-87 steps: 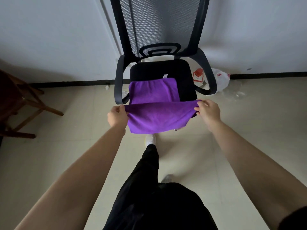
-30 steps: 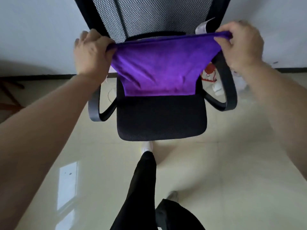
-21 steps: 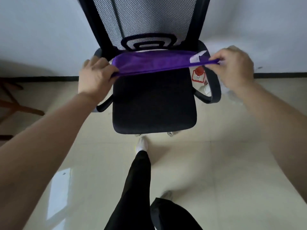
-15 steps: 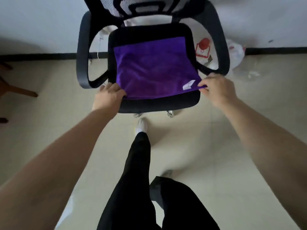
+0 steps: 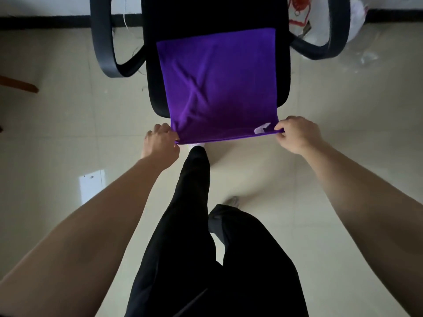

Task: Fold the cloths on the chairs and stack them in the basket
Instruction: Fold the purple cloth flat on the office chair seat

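Observation:
A purple cloth (image 5: 219,88) lies spread over the seat of a black office chair (image 5: 206,17), its near edge pulled out past the seat's front. My left hand (image 5: 160,143) pinches the near left corner. My right hand (image 5: 295,133) pinches the near right corner, beside a small white label (image 5: 261,129). The far edge of the cloth rests flat on the seat. No basket is in view.
The chair's armrests (image 5: 105,42) curve out on both sides. A white plastic bag (image 5: 352,24) and red-printed packaging (image 5: 299,10) lie behind the chair by the wall. A wooden leg (image 5: 18,84) juts in at the left. My legs in black trousers (image 5: 194,225) stand below.
The cloth was lifted up high, laid down flat on the seat, and its near edge has now been drawn toward me past the seat's front. Both hands kept their corners.

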Action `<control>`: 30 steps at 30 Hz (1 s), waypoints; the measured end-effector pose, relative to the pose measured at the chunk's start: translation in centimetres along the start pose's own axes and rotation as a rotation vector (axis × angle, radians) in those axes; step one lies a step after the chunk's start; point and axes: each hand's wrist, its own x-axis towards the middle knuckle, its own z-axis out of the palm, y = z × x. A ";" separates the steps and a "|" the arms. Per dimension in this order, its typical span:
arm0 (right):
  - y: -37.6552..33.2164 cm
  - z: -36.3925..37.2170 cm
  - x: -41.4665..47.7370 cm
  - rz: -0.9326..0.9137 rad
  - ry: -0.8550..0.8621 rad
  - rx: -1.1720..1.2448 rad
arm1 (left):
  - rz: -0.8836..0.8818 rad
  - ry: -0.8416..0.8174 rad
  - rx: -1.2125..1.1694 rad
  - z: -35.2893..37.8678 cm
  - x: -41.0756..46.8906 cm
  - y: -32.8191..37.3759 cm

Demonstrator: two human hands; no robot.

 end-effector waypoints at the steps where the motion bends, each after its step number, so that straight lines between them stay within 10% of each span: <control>1: -0.1 -1.1 0.9 0.014 0.012 0.026 | -0.019 0.026 -0.047 -1.3 1.0 -0.1; 15: -2.3 -9.8 18.5 0.227 0.316 0.549 | -0.651 0.210 -1.160 -9.3 20.5 -3.4; 30: -3.2 -7.8 27.4 0.356 0.398 0.622 | -0.651 0.403 -0.967 -6.4 28.2 -5.1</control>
